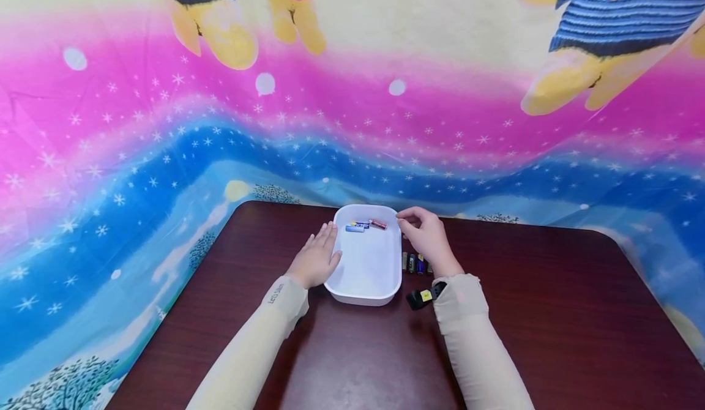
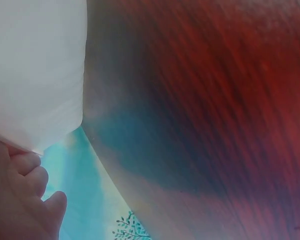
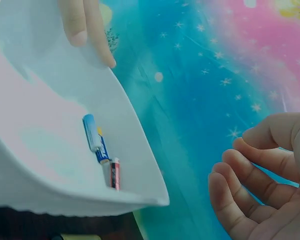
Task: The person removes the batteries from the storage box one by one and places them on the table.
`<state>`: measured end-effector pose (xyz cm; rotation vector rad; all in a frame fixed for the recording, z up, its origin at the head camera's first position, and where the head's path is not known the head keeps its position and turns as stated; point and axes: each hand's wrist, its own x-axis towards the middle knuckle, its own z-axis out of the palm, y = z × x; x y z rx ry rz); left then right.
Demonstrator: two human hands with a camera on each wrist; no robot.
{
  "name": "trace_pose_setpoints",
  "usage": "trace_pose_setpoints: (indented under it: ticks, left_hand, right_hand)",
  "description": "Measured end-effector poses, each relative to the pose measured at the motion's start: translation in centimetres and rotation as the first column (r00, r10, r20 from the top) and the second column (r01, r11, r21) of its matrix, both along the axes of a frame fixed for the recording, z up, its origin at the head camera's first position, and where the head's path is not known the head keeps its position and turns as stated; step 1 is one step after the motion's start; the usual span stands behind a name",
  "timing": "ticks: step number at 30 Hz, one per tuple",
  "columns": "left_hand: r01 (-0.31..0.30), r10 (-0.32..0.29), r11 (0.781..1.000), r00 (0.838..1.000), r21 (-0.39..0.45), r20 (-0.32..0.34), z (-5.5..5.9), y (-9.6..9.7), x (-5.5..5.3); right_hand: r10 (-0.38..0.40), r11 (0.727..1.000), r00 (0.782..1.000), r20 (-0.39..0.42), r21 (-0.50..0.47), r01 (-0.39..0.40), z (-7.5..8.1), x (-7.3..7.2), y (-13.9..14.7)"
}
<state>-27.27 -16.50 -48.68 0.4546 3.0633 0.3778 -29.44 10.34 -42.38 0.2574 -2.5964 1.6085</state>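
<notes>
upper left: white tray (image 2: pixel 37 60) filled the corner | lower left: left hand (image 2: pixel 20 195) touched the tray's edge with its fingers | centre to right: red-brown streaked desk (image 2: pixel 230 100) spread wide, bluish patch (image 2: pixel 135 135) near the tray | bottom, left of centre: turquoise backdrop (image 2: pixel 77 170) with leafy print (image 2: pixel 130 227) showed beyond the desk edge

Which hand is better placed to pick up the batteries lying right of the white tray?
Probably the right hand: it appears to hold nothing and is close to those batteries. The left hand rests at the left rim of the white tray, which lies between it and them.
</notes>
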Motion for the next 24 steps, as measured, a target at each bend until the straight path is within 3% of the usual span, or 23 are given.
trace_pose_setpoints:
  ticks: [24]
  left_hand:
    - [0.006,-0.005,1.000,1.000,0.020,-0.025,-0.4,-0.1,-0.3]
  right_hand:
    - [0.002,1.000,0.998,0.069,-0.030,0.000,-0.7,-3.5,-4.2]
